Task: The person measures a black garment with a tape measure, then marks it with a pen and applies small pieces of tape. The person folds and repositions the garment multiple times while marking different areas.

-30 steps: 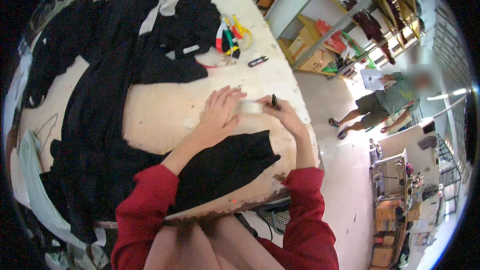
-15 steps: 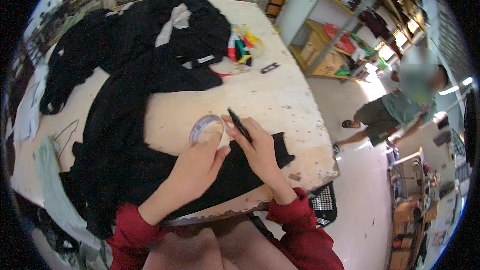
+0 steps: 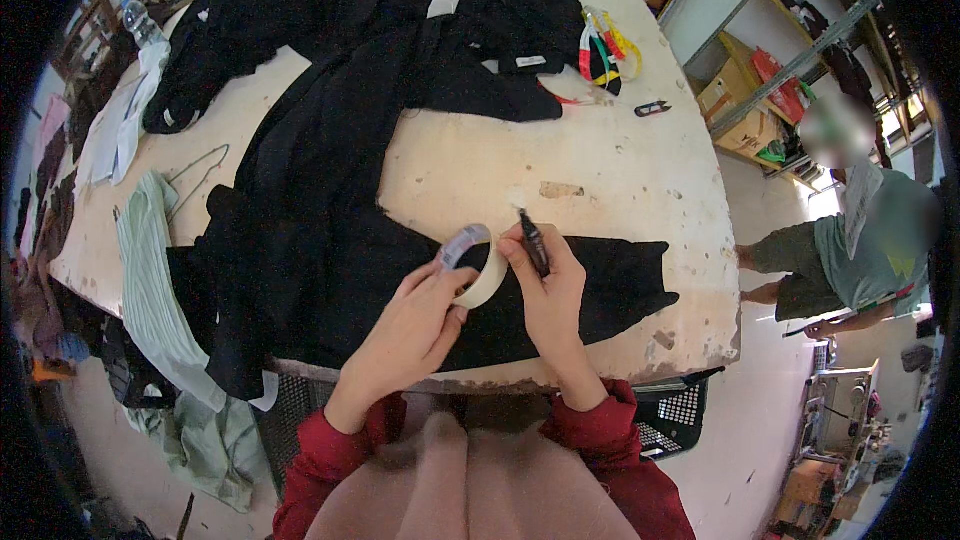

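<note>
My left hand [image 3: 412, 318] is closed round the near left side of a cream tape roll [image 3: 490, 283], its fingers reaching into the core. Close on the right, my right hand [image 3: 555, 288] grips a black marker pen [image 3: 535, 246], tip pointing up and away. The right thumb and fingertips are near the roll's rim; whether they touch it I cannot tell. Under both hands a black garment [image 3: 620, 285] lies flat along the table's near edge. It joins a larger heap of black cloth [image 3: 330, 130] on the left and far side.
Coiled measuring tapes [image 3: 610, 48] and small thread snips [image 3: 653, 109] lie on the far right of the worn table [image 3: 480, 155]. Pale green ribbed fabric [image 3: 160, 270] hangs at the left edge. A black crate [image 3: 668, 417] sits below. A person [image 3: 865, 240] stands to the right, before shelves.
The view has turned, so the table appears further right. Both hands have shifted left over the black garment, still holding the roll and marker. The other person appears closer.
</note>
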Demonstrator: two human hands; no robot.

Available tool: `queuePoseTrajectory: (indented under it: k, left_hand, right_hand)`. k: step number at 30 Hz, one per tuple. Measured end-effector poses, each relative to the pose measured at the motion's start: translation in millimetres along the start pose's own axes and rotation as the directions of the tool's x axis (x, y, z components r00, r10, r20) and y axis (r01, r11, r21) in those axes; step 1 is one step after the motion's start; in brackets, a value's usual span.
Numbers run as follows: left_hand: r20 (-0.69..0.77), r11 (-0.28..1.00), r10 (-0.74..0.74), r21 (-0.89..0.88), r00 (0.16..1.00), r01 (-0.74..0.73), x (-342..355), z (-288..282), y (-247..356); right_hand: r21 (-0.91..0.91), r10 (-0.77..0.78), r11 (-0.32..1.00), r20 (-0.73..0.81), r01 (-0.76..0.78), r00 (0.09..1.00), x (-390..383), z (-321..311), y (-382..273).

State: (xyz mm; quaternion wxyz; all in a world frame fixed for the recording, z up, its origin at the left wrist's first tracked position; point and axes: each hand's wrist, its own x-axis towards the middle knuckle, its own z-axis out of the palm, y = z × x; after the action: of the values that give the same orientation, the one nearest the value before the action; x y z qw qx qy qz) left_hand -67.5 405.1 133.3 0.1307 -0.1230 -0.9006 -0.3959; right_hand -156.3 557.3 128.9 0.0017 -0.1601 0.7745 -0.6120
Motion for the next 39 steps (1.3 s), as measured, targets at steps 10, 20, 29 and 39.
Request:
queuePoseTrajectory:
  k: [10, 20, 29, 39]
  left_hand:
    - [0.014, 0.978, -0.145, 0.154, 0.989, 0.141, -28, -16, -5]
    - [-0.187, 0.958, -0.078, 0.258, 0.979, 0.125, -34, -22, -18]
    - [-0.17, 0.952, -0.151, 0.242, 0.974, 0.189, -58, -17, -4]
    - [0.071, 0.825, 0.389, 0.418, 0.919, -0.381, -82, -16, 43]
  right_hand:
    - [-0.185, -0.318, 0.922, 0.142, 0.341, 0.937, -41, 3, -6]
    - [0.158, -0.308, 0.948, 0.241, 0.276, 0.92, -74, -11, -12]
    - [0.045, 0.083, 0.995, 0.168, -0.091, 0.982, -48, -3, -13]
    - [-0.129, 0.018, 0.989, -0.401, -0.076, 0.916, 24, -55, 16]
